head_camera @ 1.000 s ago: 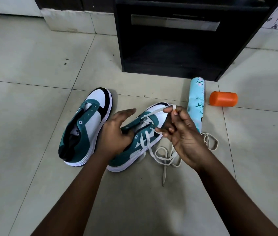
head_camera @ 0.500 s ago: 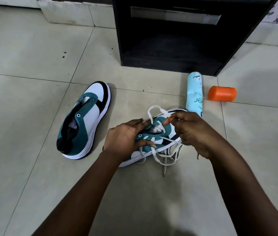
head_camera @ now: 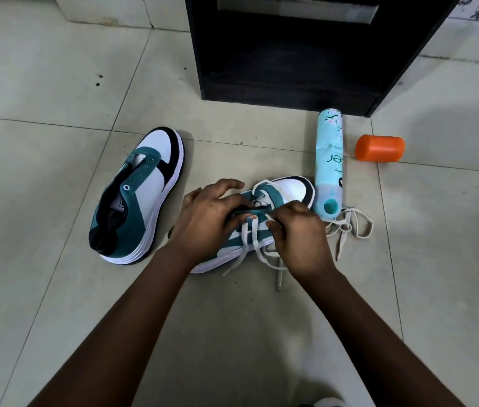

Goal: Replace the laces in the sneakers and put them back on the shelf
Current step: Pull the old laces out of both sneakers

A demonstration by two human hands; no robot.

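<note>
While we sit over the pale tiled floor (head_camera: 56, 289), our left hand (head_camera: 209, 221) rests on the near teal-and-white sneaker with the black toe edge (head_camera: 288, 190), which lies on the tiles just in front of us with its toe pointing away to the right. The fingers of this hand are spread and bent over the teal upper; the thumb side curls toward the lacing area and seems to hold the sneaker there. Our right hand (head_camera: 300, 230) comes from the other side, with its fingers curled and pinching the flat white cotton lace (head_camera: 254, 239) close to the eyelets. Two strands of this lace run down between both hands, across the white sole, and their loose ends lie on the tiles below our right wrist. More loops of white lace (head_camera: 353, 227) lie on the floor right of this hand; we cannot tell if they are the same lace.

The second teal-and-white sneaker, without any lace, (head_camera: 141, 195) lies to the left, apart from our hands. A light blue spray can (head_camera: 329, 160) lies beside the near sneaker's toe, and an orange plastic cap (head_camera: 379, 148) lies further right. Behind them stands the black wooden shelf unit (head_camera: 291, 69).
</note>
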